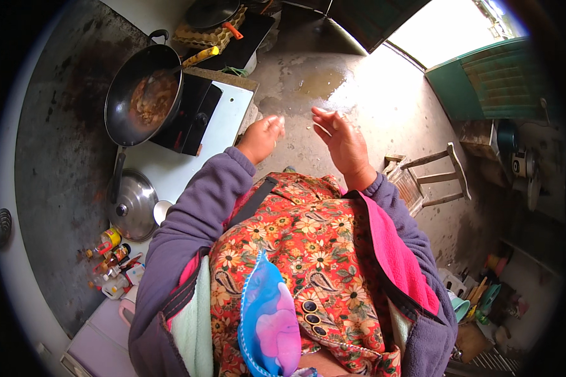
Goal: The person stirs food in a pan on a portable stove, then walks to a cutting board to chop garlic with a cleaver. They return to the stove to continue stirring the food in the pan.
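My left hand (260, 137) is raised in the air just right of the white counter (170, 165), fingers bent together, nothing visible in it. Facing it across a gap, my right hand (342, 139) is up too, fingers partly curled and apart, holding nothing. Left of both, a black wok (144, 94) with reddish-brown food (153, 101) stands over a black cooktop (193, 120). A utensil with a yellow handle (200, 56) rests in the wok. Near the wok's lower side are a steel lid (134, 207) and a white bowl (161, 212).
Seasoning bottles (115, 257) crowd the counter's lower left. A frying pan (212, 12) sits on egg trays (188, 37) at the top. A wooden chair (436, 179) stands to the right. The concrete floor (287, 94) has a wet patch, and a green door (495, 85) is at the upper right.
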{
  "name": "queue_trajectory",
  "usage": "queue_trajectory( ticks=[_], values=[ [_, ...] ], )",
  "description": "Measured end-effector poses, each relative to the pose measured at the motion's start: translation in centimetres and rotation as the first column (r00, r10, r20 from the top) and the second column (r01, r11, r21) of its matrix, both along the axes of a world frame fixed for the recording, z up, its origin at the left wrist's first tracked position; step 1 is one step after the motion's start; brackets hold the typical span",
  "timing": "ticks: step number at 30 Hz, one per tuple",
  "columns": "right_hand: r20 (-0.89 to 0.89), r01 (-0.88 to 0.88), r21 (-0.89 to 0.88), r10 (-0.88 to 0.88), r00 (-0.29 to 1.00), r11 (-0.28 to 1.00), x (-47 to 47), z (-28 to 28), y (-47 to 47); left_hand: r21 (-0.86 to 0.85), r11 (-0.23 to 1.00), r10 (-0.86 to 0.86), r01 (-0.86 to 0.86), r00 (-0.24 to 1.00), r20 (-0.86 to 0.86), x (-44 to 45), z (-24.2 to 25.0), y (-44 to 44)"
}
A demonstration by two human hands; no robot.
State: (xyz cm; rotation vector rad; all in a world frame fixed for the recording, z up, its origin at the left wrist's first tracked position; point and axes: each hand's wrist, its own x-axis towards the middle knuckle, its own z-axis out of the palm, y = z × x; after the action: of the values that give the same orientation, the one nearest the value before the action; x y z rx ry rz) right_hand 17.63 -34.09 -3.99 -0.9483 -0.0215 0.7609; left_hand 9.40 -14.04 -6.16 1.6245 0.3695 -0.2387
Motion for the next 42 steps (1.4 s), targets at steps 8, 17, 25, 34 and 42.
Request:
queue_trajectory(
  ticks=[8, 17, 25, 34, 42],
  values=[
    [0.247, -0.102, -0.148, 0.137, 0.959, 0.984, -0.3, 0.4, 0.1, -0.649, 0.722, 0.167, -0.242, 0.970, -0.175, 0.1, 2.3, -0.7],
    [0.814, 0.206, -0.578, 0.542, 0.207, 0.790, -1.1, 3.0, 1.6, -0.756, 0.631, 0.092, -0.172, 0.985, -0.148, 0.0, 4.3, -2.4],
    [0.638, 0.031, -0.539, 0.384, 0.667, 0.842, -1.3, 1.5, 1.5, -0.400, 0.913, 0.056, -0.081, 0.996, -0.075, -1.0, 4.3, -2.0],
    [0.794, 0.199, -0.498, 0.351, 0.497, 0.844, -1.4, 1.4, 1.3, -0.360, 0.930, -0.086, 0.077, 0.996, -0.008, -1.8, 3.2, -2.2],
    [0.796, 0.186, -0.548, 0.440, 0.417, 0.816, -2.0, 3.2, 1.2, 0.001, 0.991, -0.124, 0.130, 0.944, 0.306, -2.1, 1.4, -2.5]
  ],
)
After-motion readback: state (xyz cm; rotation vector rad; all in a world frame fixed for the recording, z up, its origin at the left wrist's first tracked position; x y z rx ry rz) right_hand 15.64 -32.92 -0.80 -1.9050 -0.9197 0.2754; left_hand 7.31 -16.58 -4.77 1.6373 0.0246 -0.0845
